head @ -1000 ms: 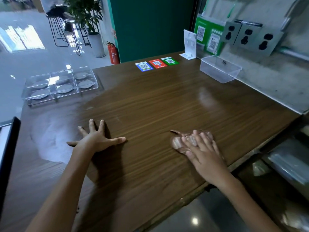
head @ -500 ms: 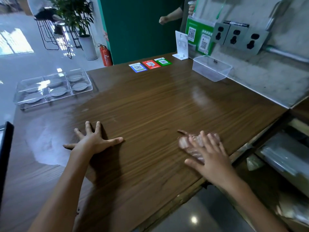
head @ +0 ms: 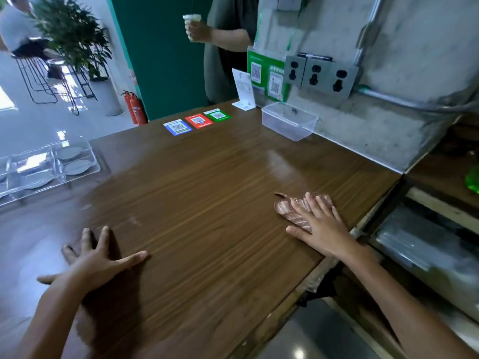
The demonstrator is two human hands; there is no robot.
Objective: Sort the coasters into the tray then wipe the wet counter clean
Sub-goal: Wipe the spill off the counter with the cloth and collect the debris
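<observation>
Brown striped cloth (head: 290,213) lying left-right on wooden table (head: 207,203), right hand (head: 320,225) flat on it, left hand (head: 96,263) splayed, released

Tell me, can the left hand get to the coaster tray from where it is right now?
Probably yes. The left hand lies flat on the counter, and the tray sits beyond it at the far-left edge, with only bare wood between.

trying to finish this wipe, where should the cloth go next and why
Probably slide the cloth left across the counter. The right hand presses it flat near the right edge, while the sheen near the left hand looks unwiped. Coasters already sit in the tray.
</observation>
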